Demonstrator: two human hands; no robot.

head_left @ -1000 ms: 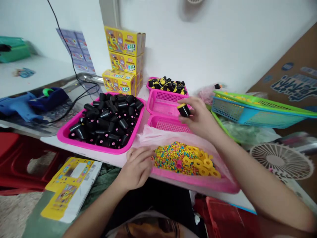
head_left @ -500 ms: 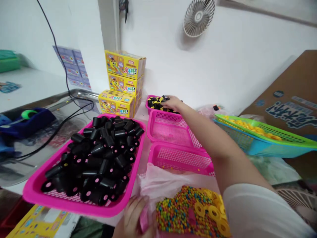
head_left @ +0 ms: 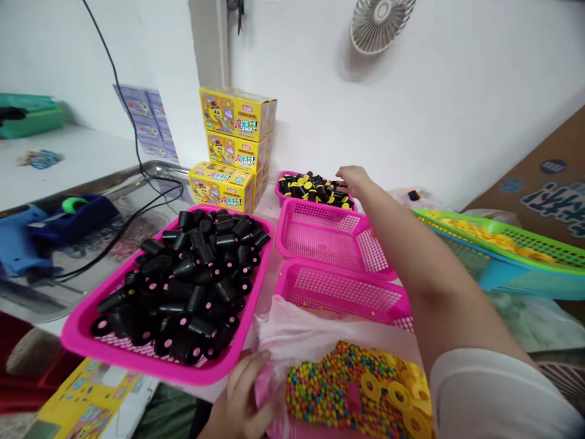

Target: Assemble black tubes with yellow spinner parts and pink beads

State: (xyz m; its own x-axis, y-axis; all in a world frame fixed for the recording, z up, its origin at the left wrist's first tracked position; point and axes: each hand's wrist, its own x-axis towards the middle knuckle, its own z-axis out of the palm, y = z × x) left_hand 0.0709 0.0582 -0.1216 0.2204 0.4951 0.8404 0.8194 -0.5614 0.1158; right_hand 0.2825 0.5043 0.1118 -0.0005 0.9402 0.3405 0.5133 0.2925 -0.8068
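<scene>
At the lower centre, my left hand (head_left: 244, 396) is closed around the edge of a pink basket lined with a clear plastic bag (head_left: 297, 320). Beside it in the lining lie many small coloured beads (head_left: 329, 384) and yellow rings (head_left: 397, 396). My right hand (head_left: 357, 180) is stretched far forward, over the right end of a small pink basket (head_left: 280, 190) full of black-and-yellow pieces (head_left: 315, 188). Its fingers are bent and partly hidden; whether they hold a piece is unclear. Left of centre, a large pink basket (head_left: 155, 375) holds black cylinders (head_left: 183, 286) with pink dots.
Two pink baskets (head_left: 315, 235) stand between my hands. Yellow boxes (head_left: 235, 116) are stacked behind. At right are a green basket (head_left: 567, 259) of yellow pieces and a blue basket (head_left: 512, 274). A cable (head_left: 114, 73) runs down to a metal tray (head_left: 59, 305) at left.
My right hand has drawn up and right from the middle of the black-and-yellow pieces to the basket's right end. My left hand stays at the lined basket. The view has shifted slightly.
</scene>
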